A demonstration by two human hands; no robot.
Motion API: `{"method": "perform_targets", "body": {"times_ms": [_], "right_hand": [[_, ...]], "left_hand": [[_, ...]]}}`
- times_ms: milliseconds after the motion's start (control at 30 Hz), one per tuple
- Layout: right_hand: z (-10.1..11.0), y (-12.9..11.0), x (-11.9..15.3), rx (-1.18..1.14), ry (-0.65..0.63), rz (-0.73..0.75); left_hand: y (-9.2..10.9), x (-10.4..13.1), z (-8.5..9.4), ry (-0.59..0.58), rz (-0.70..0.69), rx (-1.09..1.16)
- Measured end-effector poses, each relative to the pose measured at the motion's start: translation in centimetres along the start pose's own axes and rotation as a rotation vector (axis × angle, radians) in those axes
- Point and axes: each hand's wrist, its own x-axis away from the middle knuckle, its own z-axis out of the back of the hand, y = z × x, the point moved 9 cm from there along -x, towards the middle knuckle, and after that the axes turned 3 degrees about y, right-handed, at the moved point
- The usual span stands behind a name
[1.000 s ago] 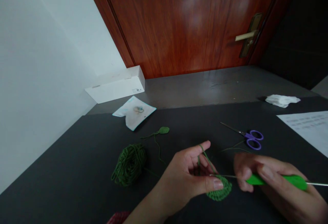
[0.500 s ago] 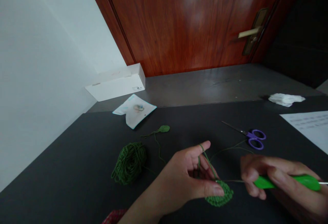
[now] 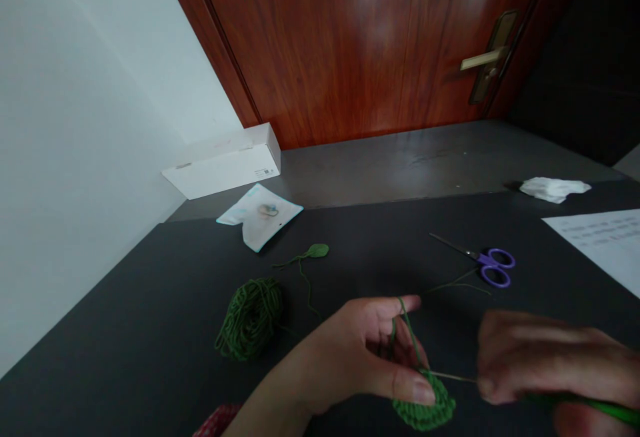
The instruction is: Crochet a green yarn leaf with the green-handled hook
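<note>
My left hand point(image 3: 370, 357) pinches a small green crocheted piece point(image 3: 425, 410) between thumb and fingers. A strand of green yarn point(image 3: 411, 330) loops over its raised index finger and runs down to the piece. My right hand point(image 3: 550, 357), somewhat blurred, is closed around a crochet hook point(image 3: 457, 378) whose green handle mostly hides under the palm. The hook's thin metal shaft reaches left to the top edge of the piece, at the base of the strand. A ball of green yarn point(image 3: 250, 320) lies left of my left forearm.
Purple-handled scissors point(image 3: 493, 267) lie beyond my right hand, near loose yarn ends. A small green crocheted leaf point(image 3: 317, 250), a white packet point(image 3: 270, 217) and a white box point(image 3: 225, 167) sit farther back. A printed sheet point(image 3: 600, 240) and crumpled tissue point(image 3: 553, 188) are at the right.
My right hand has rolled over, palm down, so the hook's handle is now mostly covered and its shaft slants. My left hand and the piece have dipped slightly. The view has shifted a little.
</note>
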Motion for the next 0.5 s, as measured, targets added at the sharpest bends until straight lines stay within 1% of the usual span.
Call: {"method": "perform_targets", "body": {"times_ms": [200,300,333,367,500], "right_hand": [[-0.5,0.0,0.4,-0.017,-0.025,0.056],[-1.2,0.3,0.3,-0.082,-0.141,0.042],[-1.5,0.6,0.3,-0.119,-0.165,0.011],[-1.6,1.0,0.2,-0.164,-0.161,-0.042],[-1.9,3.2,0.6,-0.434,0.004,-0.357]], "left_hand": [[-0.6,-0.1,-0.2,-0.064,0.045,0.024],[-1.0,-0.1,-0.3,-0.092,0.073,0.018],[-1.1,-0.2,-0.3,-0.098,0.083,0.016],[-1.2,-0.2,-0.3,-0.103,0.091,0.01],[-1.1,-0.1,-0.3,-0.121,0.09,-0.006]]}}
